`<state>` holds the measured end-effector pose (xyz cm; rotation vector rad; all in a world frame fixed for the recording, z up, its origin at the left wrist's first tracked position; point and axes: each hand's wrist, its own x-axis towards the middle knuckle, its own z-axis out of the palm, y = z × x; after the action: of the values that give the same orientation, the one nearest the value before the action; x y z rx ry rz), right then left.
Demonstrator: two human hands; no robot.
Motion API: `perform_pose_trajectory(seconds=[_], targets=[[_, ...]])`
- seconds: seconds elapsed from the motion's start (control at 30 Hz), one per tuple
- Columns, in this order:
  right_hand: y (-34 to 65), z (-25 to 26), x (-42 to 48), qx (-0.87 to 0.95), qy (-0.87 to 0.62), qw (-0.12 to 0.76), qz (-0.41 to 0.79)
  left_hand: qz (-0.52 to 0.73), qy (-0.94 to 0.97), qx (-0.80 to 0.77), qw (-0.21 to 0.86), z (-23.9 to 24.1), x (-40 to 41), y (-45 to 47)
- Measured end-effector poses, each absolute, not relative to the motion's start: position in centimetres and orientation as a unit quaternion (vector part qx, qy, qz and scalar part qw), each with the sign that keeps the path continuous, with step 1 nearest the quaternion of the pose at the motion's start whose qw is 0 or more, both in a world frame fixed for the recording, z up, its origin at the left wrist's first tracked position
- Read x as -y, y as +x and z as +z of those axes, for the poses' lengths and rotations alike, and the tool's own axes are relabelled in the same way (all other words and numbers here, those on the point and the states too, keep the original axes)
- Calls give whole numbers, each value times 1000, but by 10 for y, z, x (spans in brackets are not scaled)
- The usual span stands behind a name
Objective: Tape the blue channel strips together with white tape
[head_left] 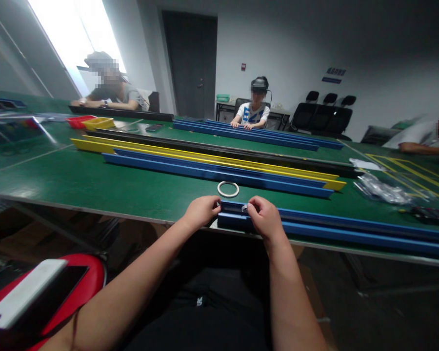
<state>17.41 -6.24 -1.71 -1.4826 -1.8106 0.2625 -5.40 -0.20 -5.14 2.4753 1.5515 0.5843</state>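
A long blue channel rail [336, 233] lies along the table's near edge and runs out of view on the right. At its left end is my left hand [202, 213], thumb and fingertips pressed together; what lies between them is hidden. My right hand [266, 218] is over the rail a little further right, pinching a small whitish strip [245, 208] that looks like tape. Just beyond my hands, a thin white ring [228, 196], like a nearly used roll of tape, lies flat on the green tabletop [149, 195].
Further back lie another blue rail [219, 174], a yellow rail [205, 158] and black rails [190, 142]. Clear plastic bags [384, 189] lie at right; red [81, 122] and yellow [98, 124] trays at far left. Several people sit around. A red stool [91, 273] stands lower left.
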Motion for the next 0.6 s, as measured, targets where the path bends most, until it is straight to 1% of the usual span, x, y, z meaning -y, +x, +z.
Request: perform_pose_trajectory(seconds=[0.13, 0.2, 0.37, 0.6], targets=[[173, -16, 63, 709, -587, 379, 96, 205, 828, -518, 63, -54, 3, -53], [173, -16, 63, 710, -588, 377, 94, 212, 824, -520, 73, -53, 3, -54], [173, -15, 64, 709, -589, 375, 97, 230, 800, -528, 167, -45, 4, -56], [173, -13, 64, 697, -590, 393, 111, 295, 772, -518, 221, -40, 6, -58]])
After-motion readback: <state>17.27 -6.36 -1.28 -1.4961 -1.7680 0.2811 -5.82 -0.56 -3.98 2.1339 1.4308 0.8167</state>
